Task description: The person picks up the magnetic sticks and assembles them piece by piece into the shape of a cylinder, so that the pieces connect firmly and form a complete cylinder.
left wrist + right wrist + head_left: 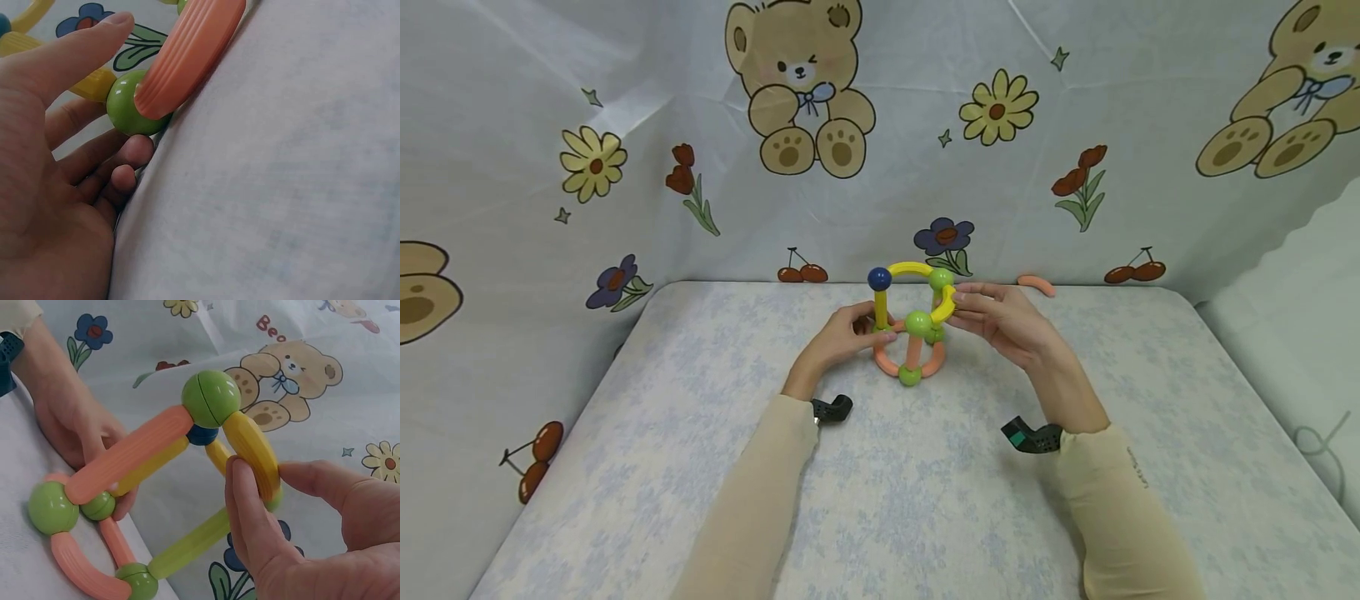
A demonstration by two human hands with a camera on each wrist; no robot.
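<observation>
A toy frame of balls and ribbed sticks stands on the table. Its base has curved pink sticks joined by green balls; higher up are a blue ball, a green ball and a curved yellow stick at the back. My left hand holds the frame's left side, fingers behind the upright yellow stick and a low green ball, thumb in front. From the right, my right hand pinches another curved yellow stick between thumb and fingers; that stick meets the upper front green ball.
A loose curved pink stick lies near the table's back edge, beyond my right hand. Pale patterned cloth covers the table. Behind it hangs a sheet printed with bears and flowers. Each wrist wears a black camera mount.
</observation>
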